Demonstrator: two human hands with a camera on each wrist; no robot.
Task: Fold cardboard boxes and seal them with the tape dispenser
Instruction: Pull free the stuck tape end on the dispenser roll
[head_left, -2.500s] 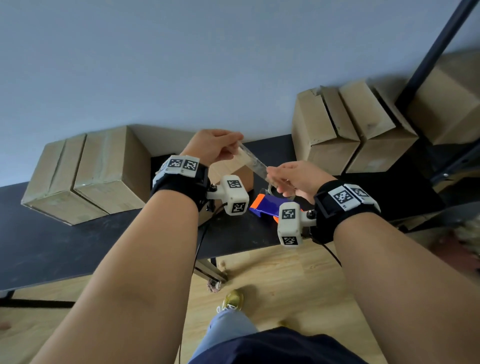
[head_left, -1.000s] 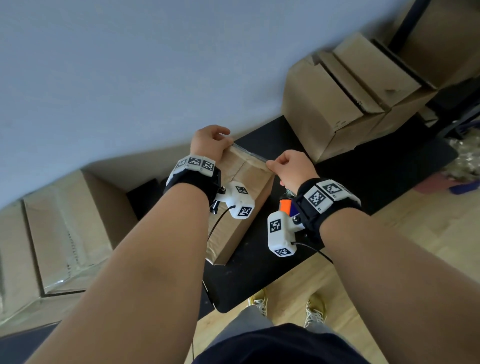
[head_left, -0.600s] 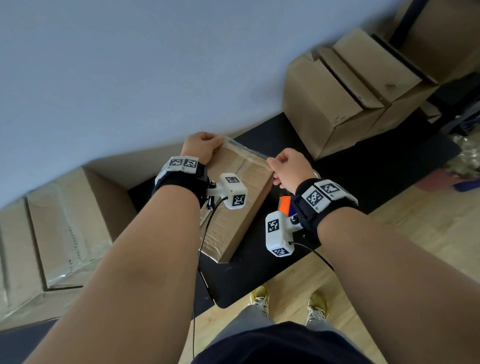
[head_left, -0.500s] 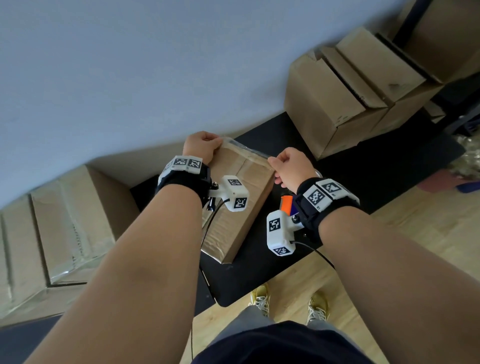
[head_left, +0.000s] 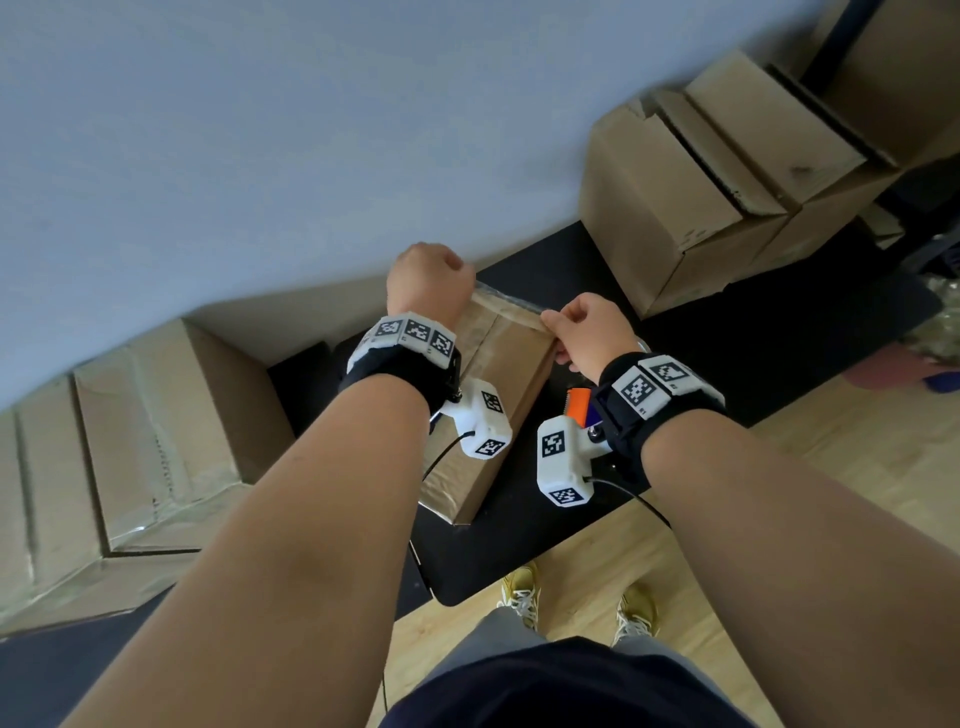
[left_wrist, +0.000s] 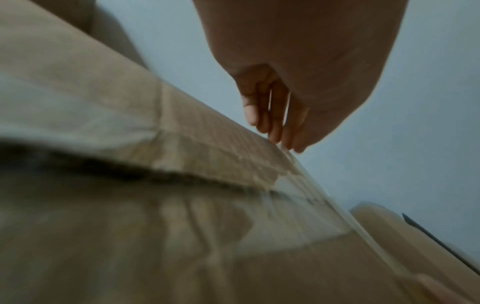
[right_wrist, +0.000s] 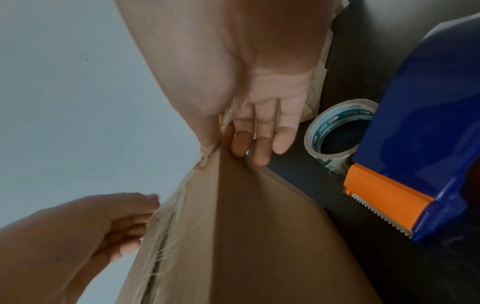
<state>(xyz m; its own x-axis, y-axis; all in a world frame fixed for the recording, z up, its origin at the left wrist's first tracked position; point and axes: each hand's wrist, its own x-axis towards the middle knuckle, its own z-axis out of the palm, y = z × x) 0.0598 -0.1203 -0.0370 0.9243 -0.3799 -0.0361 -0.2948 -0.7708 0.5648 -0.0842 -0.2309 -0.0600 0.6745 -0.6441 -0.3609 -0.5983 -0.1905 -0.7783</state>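
Observation:
A brown cardboard box (head_left: 498, 395) stands on the black table (head_left: 769, 332) in front of me, its top flaps closed with tape along the seam. A strip of clear tape (head_left: 506, 304) lies stretched along the box's far top edge. My left hand (head_left: 434, 283) is curled over the far left corner and holds one end of the strip (left_wrist: 293, 158). At the right corner, the thumb and forefinger of my right hand (head_left: 579, 330) pinch the crinkled other end (right_wrist: 231, 115). The blue and orange tape dispenser (right_wrist: 415, 154) lies on the table under my right wrist, beside a loose tape roll (right_wrist: 337, 131).
Sealed boxes are stacked at the left (head_left: 156, 431), and more boxes stand at the back right (head_left: 701, 192). A grey wall (head_left: 260, 145) rises close behind the table. My feet (head_left: 519, 597) are on the wooden floor at the table's near edge.
The tape strip, held in the air between both hands 2.5 s ago, now lies on the box's far edge. My left hand has gone from lying flat to curled over the corner.

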